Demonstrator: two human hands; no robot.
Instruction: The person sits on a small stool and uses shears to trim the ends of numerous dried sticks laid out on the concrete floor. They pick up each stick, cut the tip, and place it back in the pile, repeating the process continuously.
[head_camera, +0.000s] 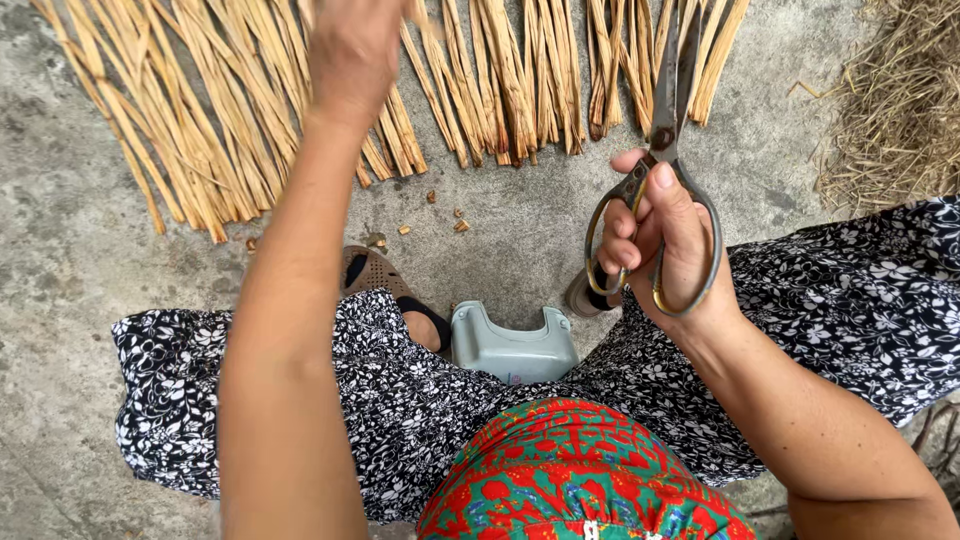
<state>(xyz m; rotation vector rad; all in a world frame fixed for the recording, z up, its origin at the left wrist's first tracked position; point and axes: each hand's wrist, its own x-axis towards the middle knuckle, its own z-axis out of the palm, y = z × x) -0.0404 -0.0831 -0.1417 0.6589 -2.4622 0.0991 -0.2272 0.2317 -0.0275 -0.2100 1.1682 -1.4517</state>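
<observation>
- Red-green patterned top (580, 470) nearest, black floral trousers (400, 400) below
- Grey stool (512, 345) between knees
- Right hand (665, 245) closed through handles of scissors (660, 150), blades pointing at straw
- Left hand (355, 50) fingers curled, gripping straw strips (230, 120) laid on concrete floor (60, 250)

Dull, dark metal scissors (660, 190) with worn loop handles; dry, matt, fibrous straw-coloured reed strips (240, 110); rough grey concrete floor (60, 260); smooth grey plastic stool (513, 345); soft printed floral cloth trousers (860, 290).
</observation>
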